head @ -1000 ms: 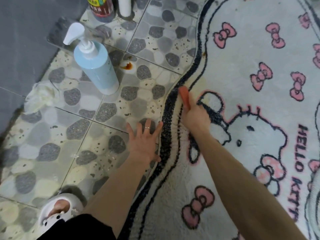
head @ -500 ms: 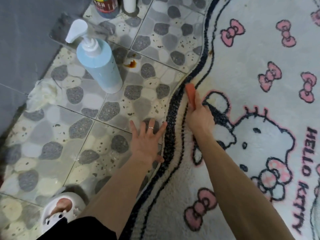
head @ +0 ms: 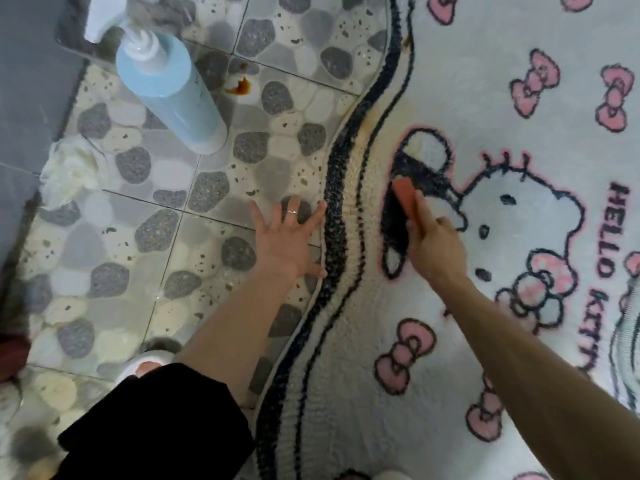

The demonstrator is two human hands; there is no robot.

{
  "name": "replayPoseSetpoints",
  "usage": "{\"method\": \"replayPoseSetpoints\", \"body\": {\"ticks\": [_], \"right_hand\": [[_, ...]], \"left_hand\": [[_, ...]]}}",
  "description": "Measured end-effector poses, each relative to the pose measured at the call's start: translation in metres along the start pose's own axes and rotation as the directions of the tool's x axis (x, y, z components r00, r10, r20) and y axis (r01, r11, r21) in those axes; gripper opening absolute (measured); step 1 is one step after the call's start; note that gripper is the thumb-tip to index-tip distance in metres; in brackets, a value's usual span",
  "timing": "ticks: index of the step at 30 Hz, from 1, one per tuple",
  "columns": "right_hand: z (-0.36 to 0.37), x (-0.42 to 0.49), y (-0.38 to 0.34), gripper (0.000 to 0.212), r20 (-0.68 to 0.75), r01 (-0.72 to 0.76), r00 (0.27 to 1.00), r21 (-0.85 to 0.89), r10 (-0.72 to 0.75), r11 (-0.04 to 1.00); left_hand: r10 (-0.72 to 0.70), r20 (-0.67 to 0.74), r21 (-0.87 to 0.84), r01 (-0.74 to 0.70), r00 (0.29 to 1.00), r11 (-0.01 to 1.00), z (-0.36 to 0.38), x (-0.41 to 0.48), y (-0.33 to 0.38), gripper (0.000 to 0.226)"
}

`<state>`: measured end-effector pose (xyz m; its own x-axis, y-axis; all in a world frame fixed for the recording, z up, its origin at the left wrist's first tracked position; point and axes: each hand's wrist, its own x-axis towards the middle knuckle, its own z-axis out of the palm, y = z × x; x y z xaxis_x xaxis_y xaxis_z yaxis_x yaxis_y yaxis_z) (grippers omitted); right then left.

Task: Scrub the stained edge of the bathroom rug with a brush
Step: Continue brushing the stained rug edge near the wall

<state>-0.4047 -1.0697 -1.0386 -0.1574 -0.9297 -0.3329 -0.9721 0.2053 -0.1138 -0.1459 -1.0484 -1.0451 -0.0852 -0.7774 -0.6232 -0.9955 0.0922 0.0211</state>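
Drawn back since before, our right grip (head: 437,244) holds the brush (head: 404,197) mid-scrub, left grip (head: 288,241) splayed wide on the floor (head: 138,244); next, we push forward across the stained edge (head: 357,157).

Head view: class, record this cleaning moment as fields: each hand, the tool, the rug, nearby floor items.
rug: white, pink bows, dark border
stain: yellowish, along the rug's edge
left hand: flat, fingers spread, on the tiles beside the border
right hand: grips the brush
brush: orange, on the rug just inside the border
pump bottle: blue, standing on the tiles
brown spot: on a tile beyond the bottle
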Motion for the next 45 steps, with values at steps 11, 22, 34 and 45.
{"method": "replayPoseSetpoints", "body": {"ticks": [11,22,34,45], "right_hand": [[0.026,-0.057,-0.011,0.058,0.064,-0.025,0.998,0.133,0.016,0.991],[0.033,-0.089,-0.021,0.057,0.125,0.037,0.990,0.250,-0.070,0.968],[0.049,-0.147,-0.006,0.059,0.118,-0.172,0.984,0.408,0.135,0.897],[0.082,-0.219,-0.020,0.060,0.211,-0.124,0.977,0.467,0.025,0.876]], "left_hand": [[0.065,-0.055,0.175,-0.054,0.996,0.983,-0.019,0.009,-0.009,0.068],[0.093,-0.063,0.157,-0.082,0.994,0.984,-0.022,0.010,-0.010,0.062],[0.114,0.062,0.094,-0.120,0.991,0.988,-0.010,-0.008,-0.015,0.083],[0.173,0.084,0.040,-0.177,0.981,0.983,0.019,-0.030,-0.033,0.083]]}}
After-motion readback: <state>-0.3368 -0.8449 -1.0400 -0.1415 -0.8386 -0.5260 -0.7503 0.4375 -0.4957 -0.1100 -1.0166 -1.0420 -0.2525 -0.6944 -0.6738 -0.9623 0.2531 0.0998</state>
